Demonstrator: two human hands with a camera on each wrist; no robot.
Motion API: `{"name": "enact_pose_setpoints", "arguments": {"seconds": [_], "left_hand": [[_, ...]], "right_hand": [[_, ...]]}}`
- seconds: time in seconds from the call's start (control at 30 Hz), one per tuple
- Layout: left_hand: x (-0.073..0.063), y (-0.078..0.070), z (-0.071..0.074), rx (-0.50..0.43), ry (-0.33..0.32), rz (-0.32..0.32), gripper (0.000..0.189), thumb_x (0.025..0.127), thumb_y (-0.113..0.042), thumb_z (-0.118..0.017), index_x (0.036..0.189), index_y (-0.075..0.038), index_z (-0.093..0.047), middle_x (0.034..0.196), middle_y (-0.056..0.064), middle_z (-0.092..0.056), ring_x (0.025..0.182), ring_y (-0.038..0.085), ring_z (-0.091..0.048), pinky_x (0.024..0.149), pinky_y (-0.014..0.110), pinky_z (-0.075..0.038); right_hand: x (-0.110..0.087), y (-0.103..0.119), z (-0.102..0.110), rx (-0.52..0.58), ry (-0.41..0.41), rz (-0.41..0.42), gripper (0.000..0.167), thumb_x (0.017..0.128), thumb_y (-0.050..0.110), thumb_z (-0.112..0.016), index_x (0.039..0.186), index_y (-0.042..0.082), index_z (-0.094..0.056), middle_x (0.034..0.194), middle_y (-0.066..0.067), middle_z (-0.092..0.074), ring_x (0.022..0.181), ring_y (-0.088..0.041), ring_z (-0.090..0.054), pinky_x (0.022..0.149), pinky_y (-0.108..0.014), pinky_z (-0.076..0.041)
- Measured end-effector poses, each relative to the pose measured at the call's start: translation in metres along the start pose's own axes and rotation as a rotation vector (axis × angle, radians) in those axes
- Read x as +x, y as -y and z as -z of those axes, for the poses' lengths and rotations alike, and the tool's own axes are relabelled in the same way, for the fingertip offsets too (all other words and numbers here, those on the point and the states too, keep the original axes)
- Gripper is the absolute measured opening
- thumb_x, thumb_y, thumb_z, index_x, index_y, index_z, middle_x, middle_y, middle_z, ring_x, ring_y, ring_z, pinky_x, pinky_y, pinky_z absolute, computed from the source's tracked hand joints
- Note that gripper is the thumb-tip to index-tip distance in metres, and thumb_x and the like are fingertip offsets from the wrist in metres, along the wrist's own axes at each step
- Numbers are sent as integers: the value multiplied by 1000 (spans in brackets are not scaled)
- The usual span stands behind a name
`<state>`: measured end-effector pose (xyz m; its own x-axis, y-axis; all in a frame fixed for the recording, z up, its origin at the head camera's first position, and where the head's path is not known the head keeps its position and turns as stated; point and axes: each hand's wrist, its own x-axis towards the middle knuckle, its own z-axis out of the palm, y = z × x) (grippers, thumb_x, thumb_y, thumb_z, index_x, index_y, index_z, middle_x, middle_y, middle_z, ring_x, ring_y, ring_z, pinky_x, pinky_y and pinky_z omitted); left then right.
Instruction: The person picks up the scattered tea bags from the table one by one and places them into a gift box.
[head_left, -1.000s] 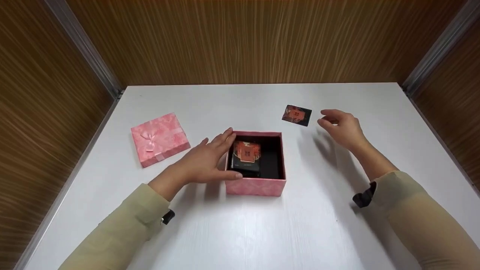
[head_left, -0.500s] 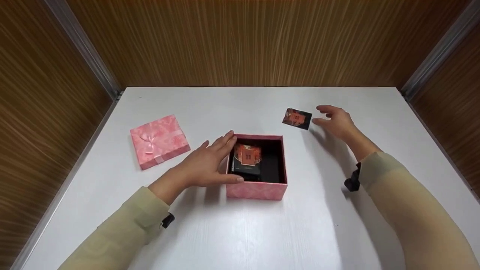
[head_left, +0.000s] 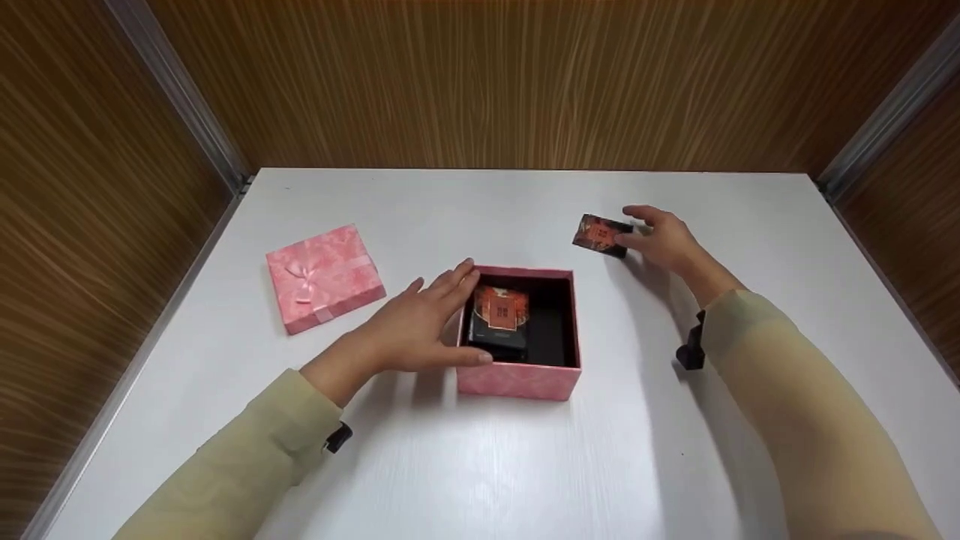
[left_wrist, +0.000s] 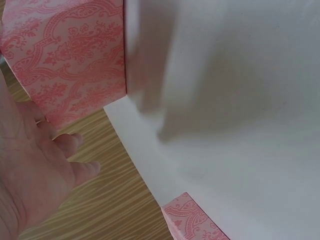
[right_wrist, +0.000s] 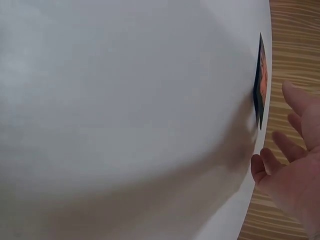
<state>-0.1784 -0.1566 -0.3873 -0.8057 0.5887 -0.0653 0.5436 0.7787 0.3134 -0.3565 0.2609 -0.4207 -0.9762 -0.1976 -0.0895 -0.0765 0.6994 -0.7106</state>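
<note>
In the head view, an uncovered pink gift box [head_left: 517, 381] stands at the middle of the table. Inside its left part lies a black packet with an orange-red label [head_left: 501, 315]. My left hand [head_left: 409, 326] rests along the box's left side with straight fingers, its thumb by the front rim. A second black packet with an orange-red label [head_left: 598, 231] lies on the table behind and right of the box. My right hand [head_left: 664, 238] is at its right end, thumb overlapping it in the head view. In the right wrist view, the fingers are spread and stand apart from that packet [right_wrist: 262, 82].
The pink box lid [head_left: 322, 277] with a ribbon bow lies left of the box. Wood-grain panels [head_left: 487, 82] rise behind the white table [head_left: 487, 465] and at both sides.
My right hand has moved left and reached the right end of the loose packet. My left hand stays at the box. The head view has shifted slightly.
</note>
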Motion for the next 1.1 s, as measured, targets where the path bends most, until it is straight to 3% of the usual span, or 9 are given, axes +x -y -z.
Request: {"name": "enact_pose_setpoints", "arguments": {"seconds": [0.23,0.67,0.9,1.0,1.1], "left_hand": [[-1,0,-1,-2,2,-6,123,86,-92,-48,172,-14,-6,179,0,2,162,21,-16,128,59,-14],[0,-2,0,2,-2,-7,122,86,-92,-49,172,-15,-8,179,-1,2,161,21,-21,128,58,-16],[1,-1,0,-2,-19,-28,121,88,-89,-50,172,-12,-9,179,0,1,161,22,-21,128,60,-16],[1,0,0,-1,-20,-25,121,88,-90,-50,172,-12,-9,179,-1,1,161,21,-21,128,60,-16],[1,1,0,-3,-20,-20,121,88,-90,-50,172,-12,-9,179,-1,1,161,21,-20,127,61,-16]], "right_hand": [[7,3,-13,-32,47,28,65,105,24,-68,162,6,-42,165,-25,-38,152,-42,-34,124,-59,-26],[9,-1,-19,-87,5,50,64,103,16,-70,159,2,-43,157,-28,-47,146,-44,-42,123,-58,-30],[2,-1,-14,-81,6,19,65,102,15,-72,159,4,-43,137,-31,-58,121,-39,-55,102,-52,-47],[-2,-1,-12,-119,3,14,64,101,18,-73,157,6,-45,130,-30,-59,113,-37,-54,95,-49,-46],[-7,0,-9,-131,14,27,58,100,18,-75,151,5,-51,129,-27,-61,112,-36,-54,97,-50,-45]]}}
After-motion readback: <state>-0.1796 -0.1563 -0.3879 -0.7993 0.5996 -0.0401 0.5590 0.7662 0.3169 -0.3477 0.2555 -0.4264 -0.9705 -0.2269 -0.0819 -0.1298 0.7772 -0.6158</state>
